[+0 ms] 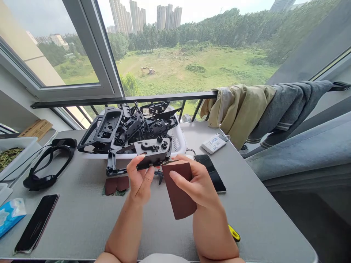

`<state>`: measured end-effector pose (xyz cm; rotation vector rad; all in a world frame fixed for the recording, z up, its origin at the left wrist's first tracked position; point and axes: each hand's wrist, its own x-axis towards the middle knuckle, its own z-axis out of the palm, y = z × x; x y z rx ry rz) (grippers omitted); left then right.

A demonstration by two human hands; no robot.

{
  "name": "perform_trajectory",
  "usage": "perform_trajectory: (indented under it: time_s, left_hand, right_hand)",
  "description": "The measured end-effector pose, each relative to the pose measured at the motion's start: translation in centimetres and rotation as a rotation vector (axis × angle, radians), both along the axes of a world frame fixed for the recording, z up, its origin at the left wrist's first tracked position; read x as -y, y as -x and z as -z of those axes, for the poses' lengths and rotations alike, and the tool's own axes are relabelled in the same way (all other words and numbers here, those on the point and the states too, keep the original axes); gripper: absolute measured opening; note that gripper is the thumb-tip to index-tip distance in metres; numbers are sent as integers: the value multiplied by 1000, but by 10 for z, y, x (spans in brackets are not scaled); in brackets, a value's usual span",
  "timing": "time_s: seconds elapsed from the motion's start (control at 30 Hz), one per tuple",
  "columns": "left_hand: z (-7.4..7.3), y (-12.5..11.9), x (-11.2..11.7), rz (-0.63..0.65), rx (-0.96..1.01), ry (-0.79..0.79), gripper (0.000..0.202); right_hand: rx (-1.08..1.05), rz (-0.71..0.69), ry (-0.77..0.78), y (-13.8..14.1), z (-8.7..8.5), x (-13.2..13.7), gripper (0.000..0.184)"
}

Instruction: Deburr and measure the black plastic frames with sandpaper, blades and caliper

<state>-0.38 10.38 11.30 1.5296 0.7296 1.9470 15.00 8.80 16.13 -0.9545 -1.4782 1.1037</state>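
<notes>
**Sandpaper sheet and plastic part held together over table**

Left hand (pixel 140 179) closed on a dark plastic part (pixel 153 148), fingers and thumb around its lower edge; part raised just above the table (pixel 82 223), in front of the basket. Right hand (pixel 194 184) pinches a folded sandpaper sheet (pixel 179 193) between thumb and fingers; the backing faces the camera. Sheet's top edge at or just beside the part's lower corner; contact cannot be confirmed from this view.

Behind: white basket (pixel 178 140) heaped with black plastic parts (pixel 123 126). Sandpaper scraps (pixel 116 184) lie on the table below the basket. Phone (pixel 210 171) just right of the sheet, second phone (pixel 35 223) far left. Near the right forearm, a yellow tool handle (pixel 234 232). Further left, black goggles (pixel 49 164).
</notes>
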Motion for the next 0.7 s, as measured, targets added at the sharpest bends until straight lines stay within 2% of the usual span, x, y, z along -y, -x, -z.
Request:
perform_trajectory:
  time_s: [0.23,0.43,0.7]
  left_hand:
    - [12,4,-4,-18,-173,-163,49]
    - [21,6,-7,-75,-222,-175,43]
    - [19,6,-6,-108,-225,-163,38]
  right_hand:
    - [162,72,-185,12,-2,3,13]
    - [220,136,-224,13,-3,6,22]
    - [201,147,-265,16,-4,6,20]
